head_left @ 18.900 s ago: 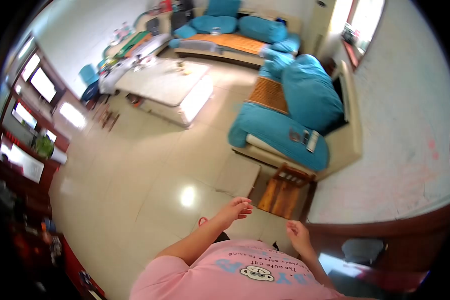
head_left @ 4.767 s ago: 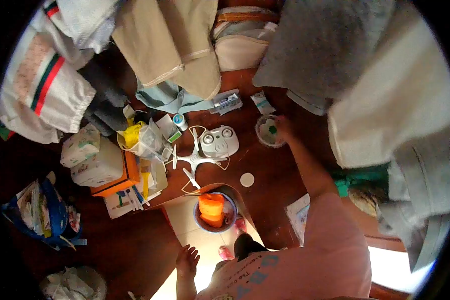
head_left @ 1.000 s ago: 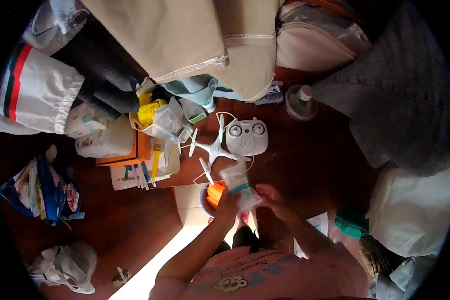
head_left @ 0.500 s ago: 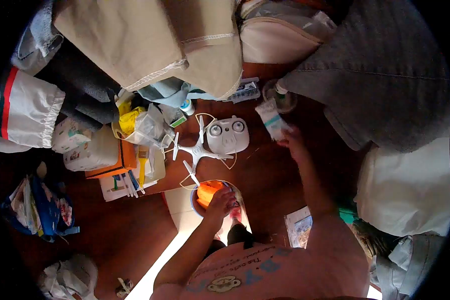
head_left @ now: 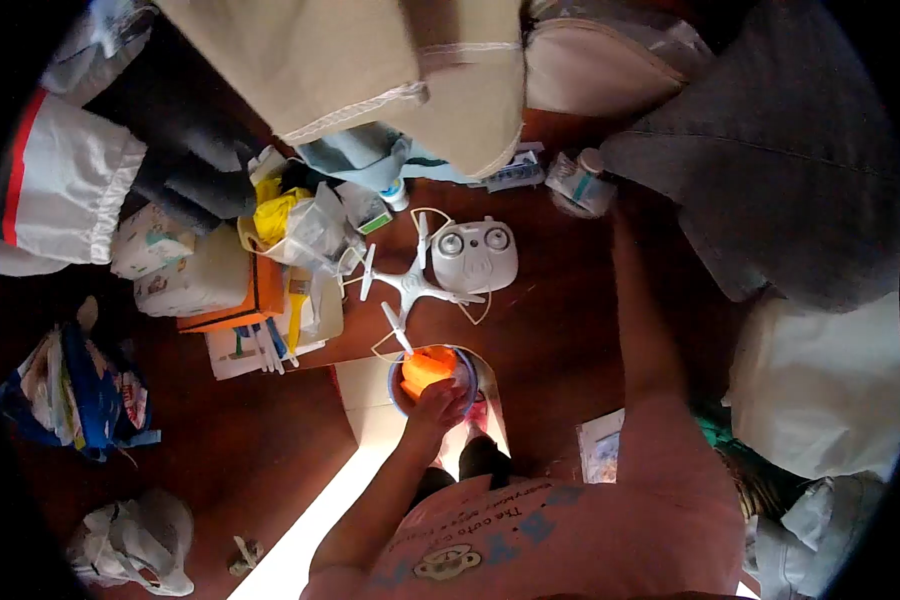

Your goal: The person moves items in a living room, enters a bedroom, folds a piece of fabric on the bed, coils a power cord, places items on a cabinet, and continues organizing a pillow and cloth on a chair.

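Head cam: the white packet with the teal band point(head_left: 583, 188) is now up at the round clear tub point(head_left: 570, 207), just beside a white cap point(head_left: 591, 160). Half a second ago it was apart from the tub, gripped in the right hand point(head_left: 621, 222), and about a second back both hands were on it near the table edge. Can't tell if it's inside the tub or lying on top. Right arm's stretched further out too, and that hand is mostly lost in shadow by the gray cloth point(head_left: 770, 150), so no idea whether it's pinching anything.

Left hand point(head_left: 438, 408) hasn't really gone anywhere since the last frame: fingers loosely bent, overlapping the bin point(head_left: 396, 395) with the orange stuff point(head_left: 428, 368) in it. Can't tell if those fingers meet. White drone point(head_left: 410, 286) and controller point(head_left: 475, 256) are still side by side on the table point(head_left: 560, 330).
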A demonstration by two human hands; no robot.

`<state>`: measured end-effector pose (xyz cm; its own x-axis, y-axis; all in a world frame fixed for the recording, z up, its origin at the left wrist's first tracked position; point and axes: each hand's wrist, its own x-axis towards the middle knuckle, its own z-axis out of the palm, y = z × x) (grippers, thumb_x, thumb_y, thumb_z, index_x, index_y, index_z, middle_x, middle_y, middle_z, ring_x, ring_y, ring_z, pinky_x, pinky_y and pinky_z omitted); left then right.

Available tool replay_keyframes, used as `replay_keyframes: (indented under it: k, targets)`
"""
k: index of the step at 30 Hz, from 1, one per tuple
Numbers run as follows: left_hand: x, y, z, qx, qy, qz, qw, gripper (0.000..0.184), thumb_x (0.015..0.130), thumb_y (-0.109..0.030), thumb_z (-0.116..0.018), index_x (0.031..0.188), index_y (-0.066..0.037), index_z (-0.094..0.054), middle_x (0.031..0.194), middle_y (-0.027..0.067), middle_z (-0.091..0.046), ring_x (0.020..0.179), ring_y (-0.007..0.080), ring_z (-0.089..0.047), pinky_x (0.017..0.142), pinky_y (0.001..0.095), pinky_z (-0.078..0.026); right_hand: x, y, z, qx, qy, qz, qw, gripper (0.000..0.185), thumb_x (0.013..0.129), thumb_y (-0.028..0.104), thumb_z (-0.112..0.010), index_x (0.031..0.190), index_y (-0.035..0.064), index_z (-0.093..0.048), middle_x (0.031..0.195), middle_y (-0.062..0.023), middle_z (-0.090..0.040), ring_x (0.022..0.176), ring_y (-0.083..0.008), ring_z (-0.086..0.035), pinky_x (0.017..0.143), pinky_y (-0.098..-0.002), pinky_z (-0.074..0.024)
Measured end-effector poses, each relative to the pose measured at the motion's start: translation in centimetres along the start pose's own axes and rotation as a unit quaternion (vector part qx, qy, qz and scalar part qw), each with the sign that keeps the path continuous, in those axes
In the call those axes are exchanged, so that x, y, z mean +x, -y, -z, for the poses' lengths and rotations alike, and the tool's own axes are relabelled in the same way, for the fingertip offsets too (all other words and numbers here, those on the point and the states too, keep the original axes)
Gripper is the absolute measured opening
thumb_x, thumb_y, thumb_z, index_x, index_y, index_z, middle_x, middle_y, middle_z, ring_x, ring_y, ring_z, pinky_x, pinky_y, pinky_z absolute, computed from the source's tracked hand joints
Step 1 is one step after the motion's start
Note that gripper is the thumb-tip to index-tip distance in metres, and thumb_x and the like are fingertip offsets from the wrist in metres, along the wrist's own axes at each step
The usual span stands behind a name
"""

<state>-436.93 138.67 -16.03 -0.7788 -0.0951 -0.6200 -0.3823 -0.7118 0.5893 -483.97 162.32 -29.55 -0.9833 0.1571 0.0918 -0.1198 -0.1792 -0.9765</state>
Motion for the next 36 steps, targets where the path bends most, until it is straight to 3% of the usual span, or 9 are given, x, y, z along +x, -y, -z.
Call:
replay_keyframes:
  k: [1,5,9,14,22,26,32,33,36]
  targets:
    - [-0.4,-0.6,-0.3,0.007,-0.020,0.016,1.000,0.035,0.094,-0.032,-0.045,0.122,-0.011,-0.045,0.117,0.0074,-0.052,0.109,0.0204,-0.053,0.088,0.0348,-0.046,-1.1,0.6,-0.6,0.003,0.003,-0.002,1.000,0.047,0.086,0.029,-0.063,0.124,0.0053,-0.049,0.130,-0.0121,-0.046,0.113,-0.0231,-0.049,0.092,-0.0360,-0.0425]
    - [-0.8,-0.8,0.2,-0.009,-0.057,0.049,0.997,0.039,0.093,-0.034,-0.049,0.122,-0.009,-0.044,0.115,0.0090,-0.054,0.105,0.0209,-0.054,0.088,0.0351,-0.046,-10.2,4.7,-0.2,-0.277,0.052,-0.210,0.936,0.046,0.084,0.022,-0.067,0.122,0.0023,-0.050,0.119,-0.0118,-0.054,0.105,-0.0216,-0.053,0.089,-0.0365,-0.0450]
    - [-1.0,-0.6,0.3,-0.023,-0.089,0.079,0.993,0.039,0.093,-0.031,-0.049,0.124,-0.008,-0.044,0.115,0.0097,-0.053,0.103,0.0206,-0.052,0.089,0.0365,-0.043,-15.0,-1.0,-1.4,-0.266,0.177,-0.204,0.926,0.048,0.079,0.032,-0.070,0.116,0.0065,-0.053,0.099,-0.0057,-0.058,0.079,-0.0138,-0.054,0.067,-0.0303,-0.0469]
    - [-1.5,-0.2,0.7,-0.019,-0.103,0.088,0.991,0.032,0.091,-0.028,-0.047,0.118,-0.011,-0.047,0.110,0.0037,-0.057,0.097,0.0179,-0.056,0.085,0.0354,-0.044,-17.9,2.8,-8.4,-0.167,0.244,-0.422,0.857,0.062,0.077,0.039,-0.071,0.122,0.0050,-0.046,0.106,-0.0090,-0.057,0.087,-0.0210,-0.059,0.069,-0.0388,-0.0539]
    - [-2.3,0.5,2.7,-0.024,-0.114,0.069,0.991,0.035,0.091,-0.027,-0.048,0.122,-0.010,-0.046,0.116,0.0056,-0.055,0.108,0.0191,-0.052,0.087,0.0361,-0.041,-18.1,-0.2,-10.2,-0.147,0.276,-0.422,0.851,0.044,0.075,0.035,-0.075,0.102,0.0062,-0.057,0.094,-0.0063,-0.059,0.080,-0.0208,-0.058,0.069,-0.0424,-0.0553]
    - [-1.2,0.6,4.5,-0.022,-0.174,0.017,0.984,0.031,0.086,-0.027,-0.055,0.112,-0.012,-0.050,0.102,0.0045,-0.056,0.101,0.0200,-0.053,0.087,0.0416,-0.043,-18.6,1.0,-11.7,-0.192,0.262,-0.409,0.853,0.039,0.073,0.033,-0.076,0.096,0.0070,-0.058,0.097,-0.0061,-0.061,0.084,-0.0210,-0.059,0.068,-0.0438,-0.0547]
    - [2.6,-0.6,10.8,-0.014,-0.320,-0.037,0.947,0.045,0.092,-0.026,-0.044,0.134,-0.016,-0.032,0.127,0.0089,-0.042,0.116,0.0296,-0.045,0.089,0.0509,-0.044,-19.5,-0.4,-13.3,-0.168,0.196,-0.385,0.886,0.046,0.071,0.029,-0.078,0.104,0.0094,-0.053,0.102,-0.0054,-0.061,0.089,-0.0206,-0.060,0.070,-0.0386,-0.0521]
    - [3.7,1.8,14.4,0.187,-0.196,-0.152,0.951,0.047,0.092,-0.026,-0.044,0.135,-0.016,-0.029,0.129,0.0092,-0.040,0.117,0.0302,-0.044,0.089,0.0524,-0.044,-19.5,-0.7,-13.4,-0.137,0.178,-0.388,0.894,0.048,0.071,0.028,-0.079,0.106,0.0100,-0.052,0.101,-0.0048,-0.061,0.090,-0.0199,-0.059,0.072,-0.0359,-0.0511]
    - [4.7,2.1,13.6,0.201,-0.107,-0.091,0.970,0.045,0.090,-0.021,-0.049,0.132,-0.012,-0.034,0.129,0.0093,-0.044,0.121,0.0255,-0.043,0.099,0.0527,-0.035,-19.1,-0.1,-13.2,-0.061,0.196,-0.421,0.883,0.045,0.070,0.029,-0.079,0.103,0.0110,-0.054,0.099,-0.0031,-0.061,0.089,-0.0174,-0.057,0.075,-0.0315,-0.0487]
